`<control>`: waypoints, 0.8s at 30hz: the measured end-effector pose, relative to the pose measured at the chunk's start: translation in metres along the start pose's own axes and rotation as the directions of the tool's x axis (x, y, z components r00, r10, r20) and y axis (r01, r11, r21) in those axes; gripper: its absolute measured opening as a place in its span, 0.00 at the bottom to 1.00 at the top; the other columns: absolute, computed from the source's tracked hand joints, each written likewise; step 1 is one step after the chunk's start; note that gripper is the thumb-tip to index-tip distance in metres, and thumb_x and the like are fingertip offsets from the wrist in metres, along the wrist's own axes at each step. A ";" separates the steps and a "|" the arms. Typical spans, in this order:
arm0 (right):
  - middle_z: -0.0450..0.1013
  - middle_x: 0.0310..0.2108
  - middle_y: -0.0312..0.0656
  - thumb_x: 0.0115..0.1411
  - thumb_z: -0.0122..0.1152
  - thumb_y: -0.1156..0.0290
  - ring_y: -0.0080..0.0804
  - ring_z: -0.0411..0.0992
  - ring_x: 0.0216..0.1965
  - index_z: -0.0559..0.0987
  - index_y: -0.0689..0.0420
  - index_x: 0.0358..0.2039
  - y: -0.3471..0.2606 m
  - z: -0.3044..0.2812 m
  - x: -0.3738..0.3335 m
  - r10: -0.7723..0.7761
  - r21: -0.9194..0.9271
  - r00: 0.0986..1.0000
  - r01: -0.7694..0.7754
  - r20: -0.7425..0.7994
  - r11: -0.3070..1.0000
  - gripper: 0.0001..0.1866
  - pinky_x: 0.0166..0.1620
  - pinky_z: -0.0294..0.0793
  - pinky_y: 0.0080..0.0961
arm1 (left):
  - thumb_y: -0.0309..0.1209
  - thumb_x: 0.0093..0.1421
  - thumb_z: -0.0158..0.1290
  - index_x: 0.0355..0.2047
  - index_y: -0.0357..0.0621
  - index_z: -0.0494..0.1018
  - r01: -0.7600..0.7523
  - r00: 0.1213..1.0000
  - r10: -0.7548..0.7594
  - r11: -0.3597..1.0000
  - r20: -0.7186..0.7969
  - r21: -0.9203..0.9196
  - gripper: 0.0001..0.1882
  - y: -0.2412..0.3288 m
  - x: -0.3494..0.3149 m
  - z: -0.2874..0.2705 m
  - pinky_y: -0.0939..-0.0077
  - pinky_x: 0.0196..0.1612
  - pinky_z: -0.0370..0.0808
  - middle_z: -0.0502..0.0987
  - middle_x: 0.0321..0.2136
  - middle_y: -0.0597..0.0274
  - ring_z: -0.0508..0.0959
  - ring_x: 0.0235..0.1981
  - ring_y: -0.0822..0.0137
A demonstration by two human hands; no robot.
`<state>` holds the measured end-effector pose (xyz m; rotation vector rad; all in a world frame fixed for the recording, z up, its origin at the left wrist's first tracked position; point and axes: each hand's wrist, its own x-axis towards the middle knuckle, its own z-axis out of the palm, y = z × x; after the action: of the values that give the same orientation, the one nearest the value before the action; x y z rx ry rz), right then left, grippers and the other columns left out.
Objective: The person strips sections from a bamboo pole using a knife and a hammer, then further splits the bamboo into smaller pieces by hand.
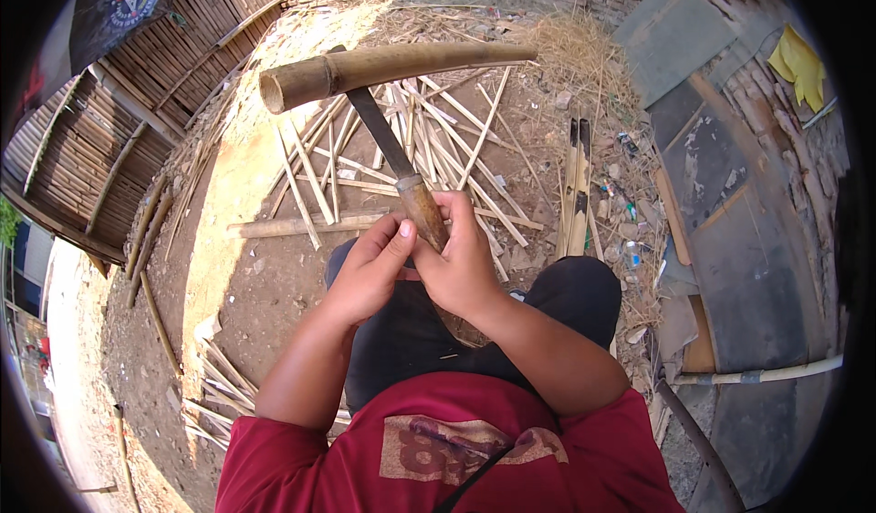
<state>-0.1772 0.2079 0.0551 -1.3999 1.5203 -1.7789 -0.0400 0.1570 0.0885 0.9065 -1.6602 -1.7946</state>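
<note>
A bamboo pole piece [392, 68], hollow at its thick left end, hangs crosswise in front of me. The dark blade of a machete [383, 139] meets it, and the blade's tip shows above the bamboo's far side; the blade seems lodged in the bamboo, though the cut itself is hidden. My right hand [464, 262] is wrapped round the machete's wooden handle, over my lap. Against the lower handle, my left hand [370, 266] is closed with its thumb up; its other fingers are mostly hidden.
Split bamboo strips [447, 139] lie in a loose pile ahead, with a thick bamboo length [301, 227] before it. More strips [214, 394] lie at left. Dark-marked bamboo halves [575, 189] and litter are at right, beside leaning boards [748, 257]. A bamboo wall [201, 38] stands far left.
</note>
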 end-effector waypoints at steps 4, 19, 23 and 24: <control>0.73 0.46 0.60 0.60 0.63 0.76 0.59 0.75 0.47 0.66 0.65 0.55 0.022 0.006 -0.006 -0.103 -0.098 0.991 0.095 -0.081 0.991 0.25 0.51 0.74 0.44 | 0.45 0.75 0.49 0.60 0.38 0.69 -0.093 0.994 0.100 0.985 0.045 -0.147 0.24 -0.027 0.025 0.022 0.76 0.50 0.75 0.78 0.48 0.62 0.77 0.48 0.74; 0.73 0.45 0.58 0.64 0.64 0.73 0.52 0.78 0.43 0.63 0.68 0.58 0.055 0.036 -0.017 -0.148 -0.071 0.932 0.132 -0.330 0.989 0.28 0.45 0.77 0.40 | 0.31 0.66 0.61 0.60 0.35 0.71 0.049 0.996 -0.047 0.999 0.077 -0.016 0.25 -0.022 0.048 0.013 0.79 0.43 0.79 0.81 0.41 0.61 0.81 0.38 0.75; 0.73 0.46 0.59 0.63 0.65 0.74 0.53 0.78 0.44 0.63 0.67 0.59 0.061 0.039 -0.021 -0.121 -0.007 0.943 0.125 -0.311 0.992 0.29 0.45 0.78 0.41 | 0.31 0.67 0.61 0.60 0.36 0.72 -0.008 0.997 0.010 0.999 0.075 -0.034 0.24 -0.028 0.048 0.014 0.81 0.39 0.78 0.82 0.37 0.64 0.80 0.35 0.76; 0.73 0.47 0.59 0.63 0.65 0.74 0.53 0.78 0.45 0.63 0.67 0.59 0.061 0.039 -0.019 -0.117 0.000 0.945 0.123 -0.306 0.992 0.29 0.45 0.78 0.41 | 0.30 0.67 0.61 0.60 0.36 0.72 -0.019 0.997 0.021 0.999 0.080 -0.027 0.23 -0.028 0.048 0.011 0.81 0.39 0.78 0.82 0.37 0.64 0.80 0.35 0.77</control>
<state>-0.1528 0.1850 -0.0118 -1.2759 1.5900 -2.1629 -0.0777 0.1306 0.0551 0.8132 -1.6852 -1.8569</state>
